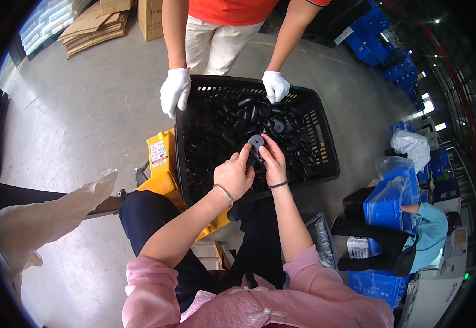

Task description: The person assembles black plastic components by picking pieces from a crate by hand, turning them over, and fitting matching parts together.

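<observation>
Both my hands meet over a black slatted plastic crate (325, 150) filled with many small black plastic parts (216, 131). Between my fingers is a dark part with a round grey disc-shaped head (256, 141), a small hole at its centre. My right hand (274, 164) grips it from the right, thumb and fingers closed on it. My left hand (233, 176) is closed from the left, its index fingertip pressed to the disc's edge; its other fingers are curled. Another similar part with a round head (278, 126) lies on the pile beyond.
Opposite me, a person in a red top has white-gloved hands (175, 92) on the crate's far rim. Yellow equipment (164, 169) stands under the crate's left side. Flattened cardboard (96, 27) lies at the far left; blue bins (391, 202) and another person in teal (431, 232) are at right.
</observation>
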Tool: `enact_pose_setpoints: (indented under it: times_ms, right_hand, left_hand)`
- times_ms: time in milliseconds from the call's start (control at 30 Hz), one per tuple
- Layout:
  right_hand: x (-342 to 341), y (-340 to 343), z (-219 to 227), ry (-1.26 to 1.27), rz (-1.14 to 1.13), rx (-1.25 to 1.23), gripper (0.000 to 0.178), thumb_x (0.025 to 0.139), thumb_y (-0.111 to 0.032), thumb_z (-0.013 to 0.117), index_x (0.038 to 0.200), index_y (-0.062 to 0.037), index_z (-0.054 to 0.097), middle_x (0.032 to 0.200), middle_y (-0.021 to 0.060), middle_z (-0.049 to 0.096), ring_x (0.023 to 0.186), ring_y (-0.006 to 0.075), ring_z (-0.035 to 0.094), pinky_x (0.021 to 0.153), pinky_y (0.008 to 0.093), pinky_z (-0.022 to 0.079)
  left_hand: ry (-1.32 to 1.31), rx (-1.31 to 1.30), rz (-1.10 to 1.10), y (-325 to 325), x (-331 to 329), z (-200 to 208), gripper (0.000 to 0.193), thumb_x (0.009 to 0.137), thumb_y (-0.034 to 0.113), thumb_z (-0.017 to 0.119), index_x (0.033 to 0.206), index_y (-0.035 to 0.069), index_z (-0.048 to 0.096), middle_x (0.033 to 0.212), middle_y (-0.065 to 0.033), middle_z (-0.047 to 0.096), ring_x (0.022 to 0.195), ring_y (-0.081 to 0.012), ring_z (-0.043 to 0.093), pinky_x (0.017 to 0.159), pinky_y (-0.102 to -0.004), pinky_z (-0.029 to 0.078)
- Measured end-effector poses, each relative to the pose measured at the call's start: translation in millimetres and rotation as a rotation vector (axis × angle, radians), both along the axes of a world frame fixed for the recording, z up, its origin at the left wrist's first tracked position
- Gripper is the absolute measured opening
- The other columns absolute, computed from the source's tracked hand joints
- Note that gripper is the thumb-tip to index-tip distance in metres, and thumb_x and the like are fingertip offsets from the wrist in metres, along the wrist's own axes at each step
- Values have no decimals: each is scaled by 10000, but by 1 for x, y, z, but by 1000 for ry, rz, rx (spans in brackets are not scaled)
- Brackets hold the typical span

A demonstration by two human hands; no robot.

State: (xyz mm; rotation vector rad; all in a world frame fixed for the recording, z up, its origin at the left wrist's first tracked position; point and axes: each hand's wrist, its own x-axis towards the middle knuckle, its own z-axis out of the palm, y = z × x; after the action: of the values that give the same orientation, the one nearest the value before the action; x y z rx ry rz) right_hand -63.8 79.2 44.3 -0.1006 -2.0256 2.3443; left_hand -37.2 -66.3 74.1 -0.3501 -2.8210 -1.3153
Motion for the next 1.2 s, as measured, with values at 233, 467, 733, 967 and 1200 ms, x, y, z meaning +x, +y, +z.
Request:
enact_pose_setpoints:
  times_ms: [233, 467, 733, 967, 1200]
  right_hand:
    - [-5, 5, -1, 11, -8, -169, 377, 820, -97, 547, 1182, -27, 467, 1040, 38, 540, 923, 97, 518, 813, 213, 408]
    - [1, 5, 2, -39, 306, 10, 411, 777, -108, 575, 1168, -25, 479, 981, 17, 541, 904, 73, 488, 827, 198, 373]
    - [1, 12, 5, -81, 330, -215, 341, 782, -108, 556, 1100, 1, 504, 968, 24, 545, 891, 89, 501, 833, 213, 383]
    - [-2, 16, 2, -158, 342, -313, 290, 867, -182, 474, 1098, -9, 504, 798, 2, 553, 697, 73, 536, 647, 207, 446]
    - [-5, 13, 3, -204, 349, -174, 373, 847, -346, 520, 1081, -56, 541, 735, -15, 541, 640, 68, 522, 558, 205, 424]
  left_hand:
    - [-330, 568, 122, 5, -18, -17, 243, 818, 183, 539, 1004, 29, 555, 708, -45, 561, 616, -102, 524, 564, -244, 426]
    - [-400, 500, 46, -4, -31, -27, 379, 836, 358, 549, 929, -7, 581, 657, 7, 521, 567, -51, 444, 515, -211, 384]
    - [-427, 779, 13, 6, -24, -38, 379, 891, 334, 466, 899, -16, 610, 693, 21, 548, 624, -36, 445, 560, -197, 383]
    - [-412, 841, 88, 9, -23, -43, 282, 892, 240, 476, 796, 6, 602, 672, 45, 540, 584, -27, 410, 517, -179, 337]
    - [-214, 490, 226, 16, -26, -35, 188, 847, 166, 506, 809, -13, 547, 598, -44, 537, 551, -59, 459, 512, -237, 393]
